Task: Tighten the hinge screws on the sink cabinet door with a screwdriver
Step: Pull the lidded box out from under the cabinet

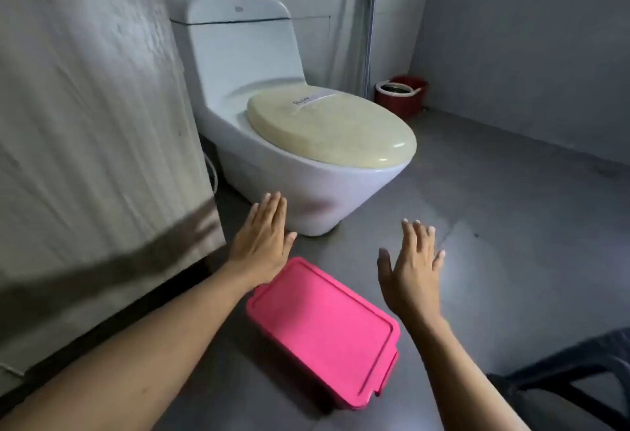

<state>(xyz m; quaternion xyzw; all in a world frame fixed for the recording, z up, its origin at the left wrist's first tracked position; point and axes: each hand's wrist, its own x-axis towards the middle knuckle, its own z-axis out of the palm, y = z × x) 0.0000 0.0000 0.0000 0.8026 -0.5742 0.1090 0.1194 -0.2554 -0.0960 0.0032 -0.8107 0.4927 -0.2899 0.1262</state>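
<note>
A closed pink plastic box (324,331) lies on the grey floor in front of me. My left hand (260,243) hovers flat with straight fingers above the box's far left corner, holding nothing. My right hand (410,270) is spread open to the right of the box, also empty. The grey wood-grain side of the sink cabinet (92,144) fills the left of the view. No door hinge and no screwdriver can be seen.
A white toilet (272,164) with a cream lid stands just beyond my hands. A red bucket (404,94) sits in the far corner by the wall. A dark plastic stool (572,372) is at the bottom right. Grey tiled floor (494,226) stretches to the right.
</note>
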